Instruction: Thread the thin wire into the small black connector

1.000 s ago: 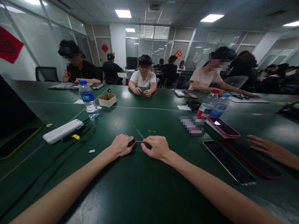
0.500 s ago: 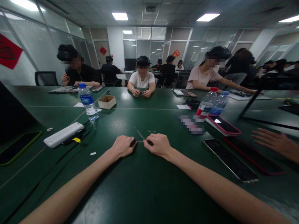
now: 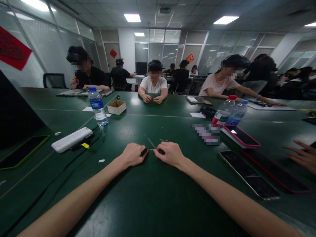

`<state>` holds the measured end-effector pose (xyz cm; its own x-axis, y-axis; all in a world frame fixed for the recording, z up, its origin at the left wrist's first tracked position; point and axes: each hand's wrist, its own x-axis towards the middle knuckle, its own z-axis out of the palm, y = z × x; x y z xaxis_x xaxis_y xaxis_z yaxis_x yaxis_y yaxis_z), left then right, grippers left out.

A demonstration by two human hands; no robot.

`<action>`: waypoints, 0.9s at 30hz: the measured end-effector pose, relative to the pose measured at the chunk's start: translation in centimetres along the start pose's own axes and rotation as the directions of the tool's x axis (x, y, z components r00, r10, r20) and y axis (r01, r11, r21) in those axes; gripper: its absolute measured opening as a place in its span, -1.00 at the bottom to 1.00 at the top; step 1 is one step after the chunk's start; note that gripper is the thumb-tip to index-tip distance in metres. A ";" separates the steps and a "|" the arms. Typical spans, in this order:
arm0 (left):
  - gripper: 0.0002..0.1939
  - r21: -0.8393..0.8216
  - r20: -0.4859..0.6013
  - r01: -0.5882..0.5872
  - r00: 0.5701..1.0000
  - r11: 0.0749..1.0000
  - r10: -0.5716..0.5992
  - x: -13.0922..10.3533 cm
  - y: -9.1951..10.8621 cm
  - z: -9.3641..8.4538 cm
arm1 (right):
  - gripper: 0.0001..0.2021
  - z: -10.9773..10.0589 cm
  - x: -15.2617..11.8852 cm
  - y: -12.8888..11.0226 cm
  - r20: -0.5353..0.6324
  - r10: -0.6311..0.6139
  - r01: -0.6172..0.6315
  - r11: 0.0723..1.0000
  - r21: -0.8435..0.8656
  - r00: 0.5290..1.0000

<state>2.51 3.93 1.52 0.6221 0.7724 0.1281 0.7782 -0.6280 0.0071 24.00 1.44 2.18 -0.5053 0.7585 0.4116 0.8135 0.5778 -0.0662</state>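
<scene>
Both my hands rest on the green table (image 3: 148, 197), a short gap apart. The fingers of my left hand (image 3: 133, 154) are closed round a small black piece (image 3: 144, 151). My right hand (image 3: 171, 153) pinches another small black piece (image 3: 161, 151), mostly hidden by the fingers. A thin pale line spans the gap between the fingertips; I cannot make out what it is. Just beyond, a narrow clear strip (image 3: 151, 143) lies on the table near my right fingertips.
A water bottle (image 3: 98, 107), an open box (image 3: 117, 107) and a white power strip (image 3: 72, 140) stand at left. To the right are two bottles (image 3: 224, 111), a black phone (image 3: 249, 174) and a red-edged phone (image 3: 275, 171). Another person's hand (image 3: 302, 153) reaches in there.
The whole view has shifted slightly, so things appear further right. My hands keep the same grip. The other person's hand at right has drawn back toward the edge, its fingers now differently bent.
</scene>
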 end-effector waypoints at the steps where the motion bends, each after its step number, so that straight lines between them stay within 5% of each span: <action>1: -0.57 0.002 -0.001 -0.007 1.000 1.000 0.007 0.0 0.0 0.0 | -0.67 0.0 0.0 0.0 -0.002 -0.006 0.006 1.000 -0.003 1.000; 16: -0.50 0.029 -0.026 -0.047 0.999 0.998 0.048 0.0 0.1 0.0 | -0.66 0.1 -0.3 -0.1 -0.043 -0.113 0.109 0.990 -0.094 0.993; 27: -0.52 0.020 0.023 -0.006 1.000 1.000 0.006 0.1 0.3 -0.2 | -0.61 -0.3 -1.0 -2.3 0.020 0.036 -0.035 0.997 -0.076 0.999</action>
<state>2.81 3.77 1.72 0.6282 0.7708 0.1054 0.7760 -0.6306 -0.0138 22.74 -0.69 2.19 -0.4813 0.7849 0.3903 0.8500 0.5267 -0.0111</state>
